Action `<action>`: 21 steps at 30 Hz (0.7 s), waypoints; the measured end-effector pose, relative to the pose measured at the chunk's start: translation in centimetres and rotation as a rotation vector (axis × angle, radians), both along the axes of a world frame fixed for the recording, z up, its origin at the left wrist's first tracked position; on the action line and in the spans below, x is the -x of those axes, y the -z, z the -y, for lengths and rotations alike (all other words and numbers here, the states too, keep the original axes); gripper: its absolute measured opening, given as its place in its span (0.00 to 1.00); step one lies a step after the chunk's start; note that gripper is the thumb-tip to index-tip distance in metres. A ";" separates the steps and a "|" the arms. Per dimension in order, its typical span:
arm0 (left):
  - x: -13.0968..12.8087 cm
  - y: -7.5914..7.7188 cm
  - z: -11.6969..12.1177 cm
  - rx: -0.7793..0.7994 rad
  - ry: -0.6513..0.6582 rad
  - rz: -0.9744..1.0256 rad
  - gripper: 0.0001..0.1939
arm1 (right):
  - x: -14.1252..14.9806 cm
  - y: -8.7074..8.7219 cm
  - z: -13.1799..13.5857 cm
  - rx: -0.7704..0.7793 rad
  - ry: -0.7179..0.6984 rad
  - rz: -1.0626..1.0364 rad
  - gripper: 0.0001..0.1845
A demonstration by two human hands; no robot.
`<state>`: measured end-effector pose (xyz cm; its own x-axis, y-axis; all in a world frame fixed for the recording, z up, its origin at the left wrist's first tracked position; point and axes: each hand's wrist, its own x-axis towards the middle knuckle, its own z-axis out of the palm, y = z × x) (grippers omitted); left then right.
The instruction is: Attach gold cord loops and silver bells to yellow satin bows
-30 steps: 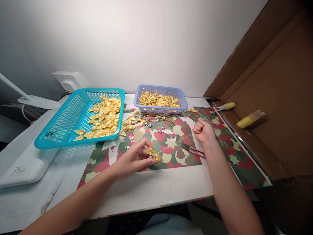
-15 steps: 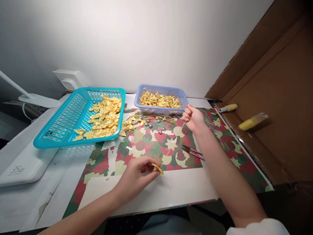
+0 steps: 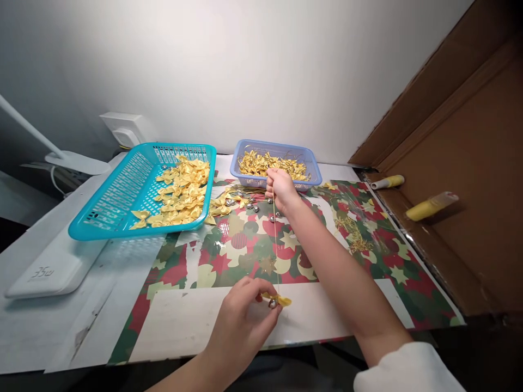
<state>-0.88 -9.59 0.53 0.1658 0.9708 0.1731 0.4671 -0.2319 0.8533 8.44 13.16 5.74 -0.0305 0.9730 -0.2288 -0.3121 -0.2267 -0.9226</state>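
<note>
Near the front of the table, my left hand (image 3: 247,318) pinches a yellow ribbon bow (image 3: 283,300) with a small silver bell (image 3: 273,303) against it. A thin gold cord (image 3: 275,245) runs taut from the bow up to my right hand (image 3: 281,188). The fingers of my right hand are closed on the cord's upper end, in front of the blue-purple basket (image 3: 278,144). Several loose silver bells (image 3: 252,207) lie on the patterned sheet beyond my left hand, beside gold cords (image 3: 255,190) and more yellow bows (image 3: 221,206).
A turquoise basket (image 3: 118,182) of yellow bows stands at the left, by a white power bank (image 3: 53,272). The blue-purple basket holds corded bows. Cord scraps (image 3: 355,237) lie at the right. Yellow-and-white tubes (image 3: 429,207) project beside the cardboard wall (image 3: 461,147).
My right hand has moved left and up, and the cord now stretches straight between both hands. My left hand has shifted slightly right and nearer me. The scissors are now hidden behind my right forearm.
</note>
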 end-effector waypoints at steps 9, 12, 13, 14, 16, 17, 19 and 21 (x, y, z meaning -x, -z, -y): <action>0.4 0.8 -0.5 -0.186 -0.115 -0.450 0.13 | 1.0 0.5 0.7 -0.073 -0.036 0.112 0.15; 1.3 0.9 -0.1 -0.462 0.076 -0.528 0.24 | 1.1 0.8 0.6 -0.072 -0.045 0.139 0.15; 1.6 0.9 0.1 -0.513 0.194 -0.563 0.26 | 1.1 0.9 0.6 -0.075 -0.042 0.148 0.15; 1.8 1.0 0.2 -0.528 0.292 -0.595 0.29 | 1.1 1.1 0.5 -0.080 -0.037 0.158 0.15; 2.1 1.2 0.5 -0.472 0.400 -0.637 0.35 | 1.0 1.6 0.2 -0.101 -0.007 0.183 0.15; 2.1 1.3 0.6 -0.429 0.415 -0.640 0.37 | 0.9 1.8 -0.1 -0.118 0.017 0.198 0.15; 2.0 1.5 0.8 -0.355 0.422 -0.625 0.41 | 0.7 2.1 -0.6 -0.155 0.069 0.232 0.15; 1.9 1.7 1.1 -0.314 0.422 -0.609 0.44 | 0.5 2.3 -1.2 -0.187 0.108 0.267 0.14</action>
